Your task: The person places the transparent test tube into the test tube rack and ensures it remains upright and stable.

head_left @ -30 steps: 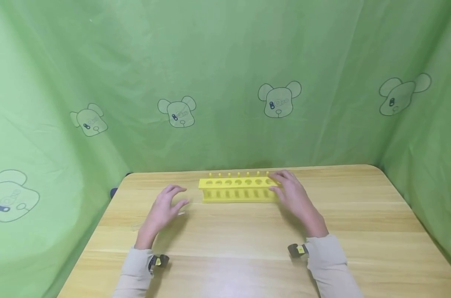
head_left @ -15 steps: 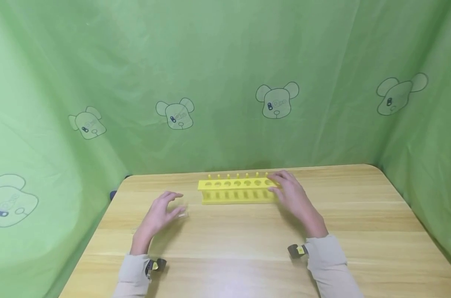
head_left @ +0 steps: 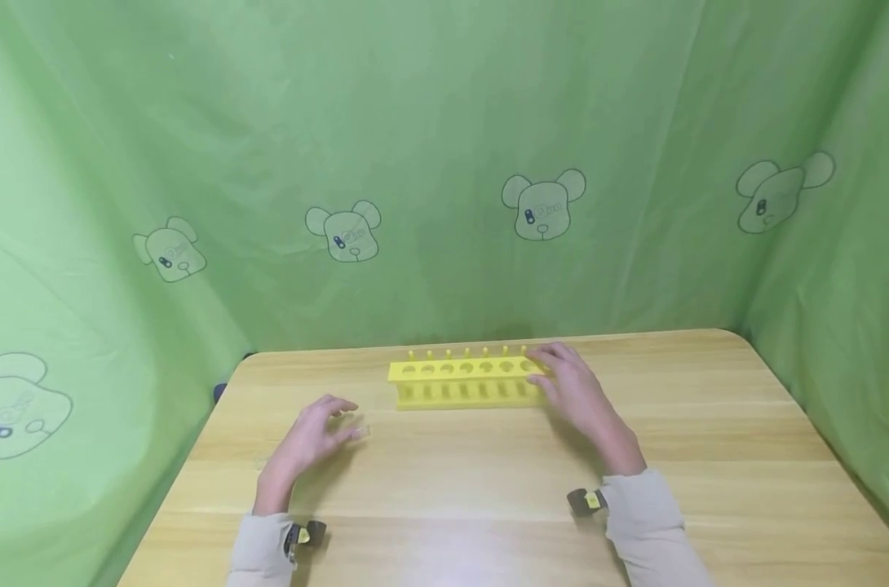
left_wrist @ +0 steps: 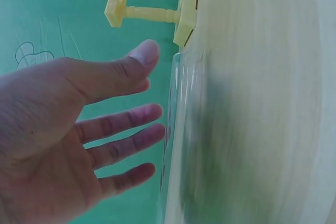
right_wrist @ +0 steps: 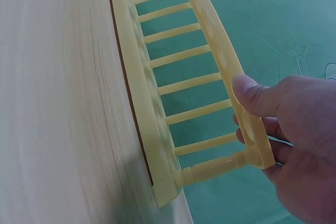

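The yellow rack (head_left: 468,381) stands near the bench's (head_left: 709,456) far edge. The right hand (head_left: 578,390) grips the rack's right end, thumb on its top plate. The left hand (head_left: 314,436) hovers with fingers spread just above a clear glass tube (left_wrist: 181,129) lying toward the bench's left edge.

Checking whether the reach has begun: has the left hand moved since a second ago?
Yes. The left hand has drawn back toward the near table edge, farther from the yellow rack.
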The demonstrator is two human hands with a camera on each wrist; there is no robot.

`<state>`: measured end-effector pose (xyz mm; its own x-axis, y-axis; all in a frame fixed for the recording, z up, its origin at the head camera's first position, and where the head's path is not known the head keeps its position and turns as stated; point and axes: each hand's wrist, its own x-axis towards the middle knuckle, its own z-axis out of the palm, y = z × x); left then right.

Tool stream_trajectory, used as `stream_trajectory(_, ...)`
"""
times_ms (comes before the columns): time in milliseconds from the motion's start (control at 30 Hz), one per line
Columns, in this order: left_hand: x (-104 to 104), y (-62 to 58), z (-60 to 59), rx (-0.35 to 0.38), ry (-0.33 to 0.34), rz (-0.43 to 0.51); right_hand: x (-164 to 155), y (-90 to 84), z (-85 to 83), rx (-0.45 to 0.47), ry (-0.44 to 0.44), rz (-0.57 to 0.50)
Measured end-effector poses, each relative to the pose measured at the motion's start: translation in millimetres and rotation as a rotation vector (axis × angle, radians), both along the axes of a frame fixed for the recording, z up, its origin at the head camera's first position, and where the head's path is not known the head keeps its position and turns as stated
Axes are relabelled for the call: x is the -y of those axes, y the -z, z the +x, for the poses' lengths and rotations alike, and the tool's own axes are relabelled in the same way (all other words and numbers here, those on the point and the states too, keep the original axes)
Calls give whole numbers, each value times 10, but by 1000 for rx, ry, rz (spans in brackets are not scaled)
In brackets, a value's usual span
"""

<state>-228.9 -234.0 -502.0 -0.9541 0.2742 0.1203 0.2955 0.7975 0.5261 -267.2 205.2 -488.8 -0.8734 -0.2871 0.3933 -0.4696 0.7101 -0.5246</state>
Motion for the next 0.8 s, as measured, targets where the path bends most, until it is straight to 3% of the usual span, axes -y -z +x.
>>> stream_trajectory(633,29,17,42,99,-57,-21,-16,21,9,1,-1,-2)
stream_trajectory(800,22,18,59,82,-54,-43,6,11,5,-14,0,-7)
